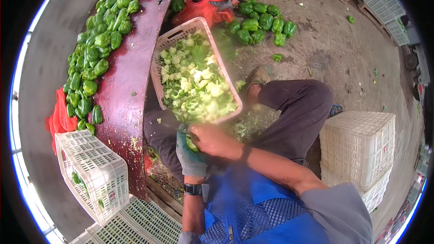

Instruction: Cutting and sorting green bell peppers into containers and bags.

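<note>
My left hand (191, 156), in a grey-green glove, is closed around a green bell pepper (191, 144), most of which its fingers hide. Bare and slightly blurred, my right hand (212, 139) is closed right beside the pepper. A thin dark knife blade (169, 127) points left from it over my knee; the handle is hidden in my fist. Just beyond both hands, a pale pink crate (228, 86) leans between my legs, filled with cut pepper cores and scraps (194, 81).
Whole green peppers (97, 49) line a red board (129, 68) at left. White crates (92, 171) stand lower left, others (357, 149) at right. Across from me, another person's gloved hand (221, 4) touches a red mesh sack (201, 7), near peppers (264, 22) on the ground.
</note>
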